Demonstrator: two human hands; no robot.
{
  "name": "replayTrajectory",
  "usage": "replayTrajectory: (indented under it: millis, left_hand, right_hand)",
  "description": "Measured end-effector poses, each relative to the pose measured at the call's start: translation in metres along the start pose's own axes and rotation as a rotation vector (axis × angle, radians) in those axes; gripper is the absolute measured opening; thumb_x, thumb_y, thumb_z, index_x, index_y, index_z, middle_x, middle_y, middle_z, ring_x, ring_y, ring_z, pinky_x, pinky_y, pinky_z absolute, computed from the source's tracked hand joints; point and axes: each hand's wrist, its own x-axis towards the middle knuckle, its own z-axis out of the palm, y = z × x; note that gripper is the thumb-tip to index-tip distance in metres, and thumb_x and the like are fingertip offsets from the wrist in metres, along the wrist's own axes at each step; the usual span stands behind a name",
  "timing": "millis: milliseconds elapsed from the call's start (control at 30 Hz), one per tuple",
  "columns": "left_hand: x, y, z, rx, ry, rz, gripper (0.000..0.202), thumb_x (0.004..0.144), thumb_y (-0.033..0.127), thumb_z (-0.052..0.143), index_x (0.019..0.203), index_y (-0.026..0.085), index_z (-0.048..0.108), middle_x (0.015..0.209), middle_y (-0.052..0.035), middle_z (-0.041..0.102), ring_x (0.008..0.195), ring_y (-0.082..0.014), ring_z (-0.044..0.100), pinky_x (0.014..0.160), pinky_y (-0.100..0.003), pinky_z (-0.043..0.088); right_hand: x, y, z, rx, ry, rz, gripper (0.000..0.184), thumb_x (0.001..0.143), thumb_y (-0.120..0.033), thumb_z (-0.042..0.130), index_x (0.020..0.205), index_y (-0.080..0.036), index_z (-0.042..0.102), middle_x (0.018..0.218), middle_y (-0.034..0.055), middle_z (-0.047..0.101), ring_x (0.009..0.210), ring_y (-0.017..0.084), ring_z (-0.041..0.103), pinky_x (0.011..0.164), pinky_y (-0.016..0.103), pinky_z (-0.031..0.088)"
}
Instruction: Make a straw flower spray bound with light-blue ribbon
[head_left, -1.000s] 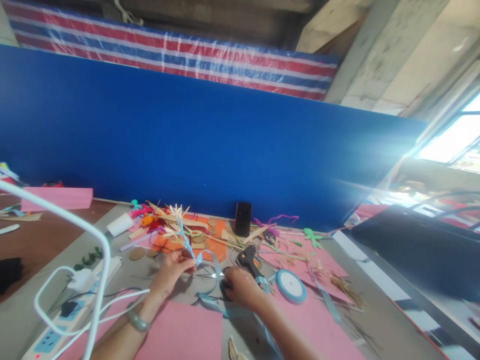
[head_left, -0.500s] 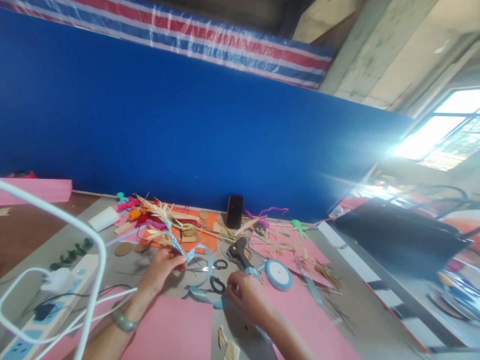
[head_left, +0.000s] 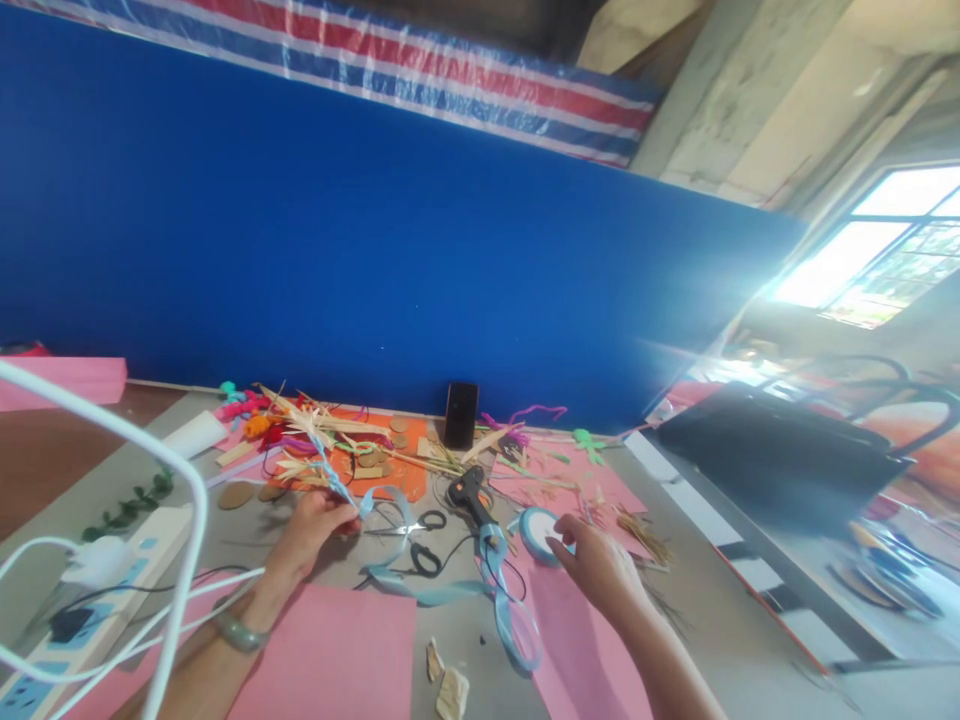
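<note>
My left hand [head_left: 311,528] pinches the stem of a straw flower wrapped in light blue ribbon [head_left: 324,468], held above the grey table. A loose length of the blue ribbon [head_left: 442,592] trails from it across the table and curls into a loop near the front. My right hand [head_left: 596,565] reaches onto the blue ribbon spool [head_left: 541,530], fingers curved on its rim. Black-handled scissors [head_left: 420,540] lie open between my hands, with a black glue gun [head_left: 469,492] just behind them.
Pink paper sheets [head_left: 337,650] lie in front. Straw, pipe cleaners and card discs are scattered on orange paper [head_left: 409,478] by a blue wall. A black phone [head_left: 460,414] leans there. A power strip with white cables [head_left: 112,570] is at left, a black bag [head_left: 795,455] at right.
My right hand left the spot by the scissors and moved right to the ribbon spool. The ribbon now lies slack in a loop. The camera view swung left and down.
</note>
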Motion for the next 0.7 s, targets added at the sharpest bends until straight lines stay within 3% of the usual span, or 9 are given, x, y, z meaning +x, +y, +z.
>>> replayTrajectory:
  millis: [100, 200, 367, 700]
  left_hand:
    - [-0.002, 0.001, 0.002, 0.033, -0.055, 0.030, 0.013, 0.063, 0.024, 0.072, 0.066, 0.013, 0.066, 0.055, -0.0024, 0.068, 0.052, -0.0140, 0.060, 0.055, -0.024, 0.046]
    - [-0.006, 0.001, 0.005, 0.069, -0.090, 0.065, 0.013, 0.063, 0.025, 0.071, 0.063, 0.015, 0.063, 0.052, -0.0005, 0.066, 0.051, -0.0134, 0.058, 0.055, -0.023, 0.044]
    - [-0.010, 0.003, 0.009, 0.005, -0.076, 0.033, 0.018, 0.059, 0.026, 0.071, 0.063, 0.019, 0.055, 0.049, 0.0045, 0.062, 0.047, -0.0124, 0.053, 0.052, -0.023, 0.040]
    - [-0.013, 0.003, 0.013, 0.005, -0.116, -0.025, 0.013, 0.067, 0.029, 0.068, 0.065, 0.017, 0.062, 0.055, 0.0025, 0.064, 0.055, -0.0136, 0.057, 0.060, -0.024, 0.043]
  right_hand:
    - [0.001, -0.022, 0.009, 0.046, -0.001, -0.105, 0.017, 0.087, -0.029, 0.050, 0.086, -0.021, 0.065, 0.083, 0.0043, 0.071, 0.073, 0.020, 0.064, 0.062, 0.026, 0.036]
    - [0.011, -0.058, 0.027, 0.034, -0.003, -0.198, 0.015, 0.086, -0.030, 0.054, 0.092, -0.021, 0.065, 0.093, 0.0047, 0.070, 0.083, 0.020, 0.064, 0.069, 0.026, 0.038]
    - [0.038, -0.100, 0.044, -0.058, 0.036, -0.172, 0.022, 0.085, -0.023, 0.060, 0.106, -0.016, 0.060, 0.104, 0.0134, 0.066, 0.100, 0.029, 0.061, 0.080, 0.033, 0.036]
    - [0.048, -0.097, 0.053, -0.137, 0.024, -0.114, 0.035, 0.077, -0.017, 0.066, 0.110, -0.010, 0.054, 0.102, 0.0185, 0.067, 0.097, 0.035, 0.064, 0.078, 0.037, 0.039]
